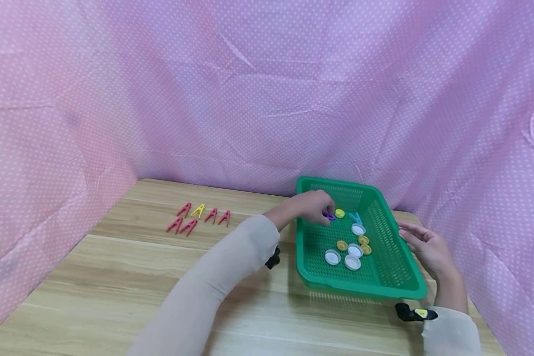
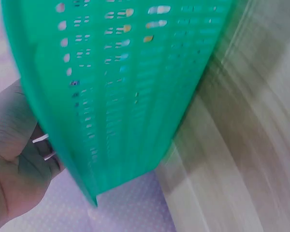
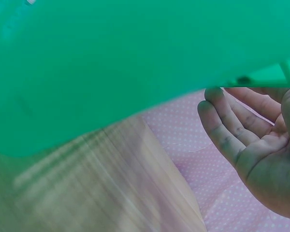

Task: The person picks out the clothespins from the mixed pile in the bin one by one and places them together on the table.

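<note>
My left hand (image 1: 316,206) reaches over the near left rim into a green plastic basket (image 1: 360,286). Its thumb and fingers pinch a purple clothespin (image 1: 330,216) just above the basket floor; in the left wrist view the basket wall hides that clothespin. Beside it lie a yellow cap (image 1: 339,213) and a light blue clothespin (image 1: 355,217). On the basket's right side, my right hand (image 1: 429,247) touches the rim, its fingers (image 3: 222,125) extended and only slightly bent.
Several white caps (image 1: 352,262) and gold caps (image 1: 341,245) lie on the basket floor. To the left, several red clothespins (image 1: 189,226) and one yellow clothespin (image 1: 198,210) are grouped on the wooden table (image 1: 129,267). A pink dotted cloth (image 1: 249,99) hangs around the table.
</note>
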Action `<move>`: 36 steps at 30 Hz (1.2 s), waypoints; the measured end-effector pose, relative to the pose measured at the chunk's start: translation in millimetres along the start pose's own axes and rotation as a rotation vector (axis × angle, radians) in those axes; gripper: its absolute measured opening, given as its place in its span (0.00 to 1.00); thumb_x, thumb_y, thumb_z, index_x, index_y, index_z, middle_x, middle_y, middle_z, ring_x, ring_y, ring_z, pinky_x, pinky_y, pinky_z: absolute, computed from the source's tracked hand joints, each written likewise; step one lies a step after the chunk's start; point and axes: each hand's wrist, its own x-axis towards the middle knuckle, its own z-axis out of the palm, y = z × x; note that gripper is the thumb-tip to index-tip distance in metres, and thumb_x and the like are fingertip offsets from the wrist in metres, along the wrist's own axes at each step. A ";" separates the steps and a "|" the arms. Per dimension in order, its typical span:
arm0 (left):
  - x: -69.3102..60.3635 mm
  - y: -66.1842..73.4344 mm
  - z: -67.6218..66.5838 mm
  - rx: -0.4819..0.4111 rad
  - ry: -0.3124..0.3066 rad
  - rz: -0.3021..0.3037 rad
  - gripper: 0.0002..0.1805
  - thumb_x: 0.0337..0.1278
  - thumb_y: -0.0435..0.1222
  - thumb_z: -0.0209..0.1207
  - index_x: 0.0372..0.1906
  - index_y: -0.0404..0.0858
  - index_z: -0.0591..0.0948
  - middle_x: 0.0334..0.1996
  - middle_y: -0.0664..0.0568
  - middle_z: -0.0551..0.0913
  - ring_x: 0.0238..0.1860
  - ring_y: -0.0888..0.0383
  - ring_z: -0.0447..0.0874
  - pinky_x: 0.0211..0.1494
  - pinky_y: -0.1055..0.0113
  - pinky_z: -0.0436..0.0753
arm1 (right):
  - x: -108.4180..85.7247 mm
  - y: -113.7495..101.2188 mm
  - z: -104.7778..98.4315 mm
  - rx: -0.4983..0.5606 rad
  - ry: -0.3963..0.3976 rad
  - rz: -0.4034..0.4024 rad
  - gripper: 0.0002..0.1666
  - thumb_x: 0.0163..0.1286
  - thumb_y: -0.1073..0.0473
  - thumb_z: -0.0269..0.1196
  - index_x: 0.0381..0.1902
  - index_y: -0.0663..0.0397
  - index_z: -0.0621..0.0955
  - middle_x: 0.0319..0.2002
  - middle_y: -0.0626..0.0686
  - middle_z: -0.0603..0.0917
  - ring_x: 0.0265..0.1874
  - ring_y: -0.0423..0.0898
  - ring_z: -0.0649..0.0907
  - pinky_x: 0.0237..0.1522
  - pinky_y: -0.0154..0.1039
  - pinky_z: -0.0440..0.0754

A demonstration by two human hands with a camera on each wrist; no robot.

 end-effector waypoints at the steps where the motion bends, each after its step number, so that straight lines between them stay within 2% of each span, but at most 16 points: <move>1: -3.3 -2.3 -2.1 0.000 0.011 0.004 0.11 0.64 0.42 0.65 0.46 0.42 0.86 0.39 0.60 0.83 0.40 0.64 0.80 0.44 0.72 0.79 | -0.1 0.3 0.0 0.002 -0.001 -0.002 0.24 0.75 0.56 0.64 0.66 0.56 0.79 0.46 0.37 0.86 0.44 0.33 0.85 0.42 0.29 0.84; 9: -33.2 -24.3 -16.1 -0.006 0.090 -0.004 0.11 0.62 0.41 0.65 0.46 0.41 0.87 0.40 0.59 0.83 0.42 0.63 0.79 0.47 0.71 0.79 | 0.4 2.0 0.2 0.045 -0.018 -0.021 0.23 0.76 0.58 0.64 0.65 0.57 0.80 0.46 0.39 0.88 0.42 0.34 0.86 0.41 0.30 0.85; 18: -81.2 -51.4 -23.6 -0.034 0.183 -0.049 0.08 0.57 0.37 0.64 0.40 0.40 0.87 0.34 0.56 0.82 0.34 0.60 0.77 0.36 0.67 0.77 | -0.7 -0.8 2.1 0.060 -0.022 -0.025 0.20 0.75 0.58 0.64 0.63 0.54 0.82 0.46 0.38 0.88 0.42 0.34 0.87 0.41 0.30 0.85; 26: -128.4 -73.5 -18.3 0.018 0.243 -0.153 0.15 0.58 0.38 0.63 0.48 0.36 0.86 0.42 0.52 0.85 0.42 0.57 0.81 0.50 0.61 0.81 | -0.1 -2.8 2.3 0.082 -0.026 -0.019 0.18 0.75 0.59 0.64 0.60 0.53 0.83 0.44 0.40 0.88 0.41 0.35 0.87 0.41 0.30 0.85; 30: -151.7 -82.0 -15.5 0.023 0.262 -0.191 0.17 0.57 0.37 0.63 0.49 0.35 0.86 0.43 0.50 0.86 0.42 0.55 0.81 0.50 0.58 0.81 | 0.3 -2.8 1.7 0.079 -0.023 -0.014 0.18 0.75 0.59 0.64 0.61 0.53 0.83 0.44 0.40 0.88 0.41 0.35 0.87 0.41 0.30 0.85; 36: -186.2 -96.2 -11.0 0.016 0.274 -0.293 0.17 0.55 0.36 0.63 0.51 0.36 0.86 0.46 0.49 0.84 0.44 0.55 0.80 0.50 0.57 0.81 | -0.4 -0.9 0.1 0.014 -0.001 0.007 0.22 0.75 0.56 0.65 0.64 0.55 0.81 0.45 0.37 0.87 0.42 0.33 0.86 0.41 0.29 0.84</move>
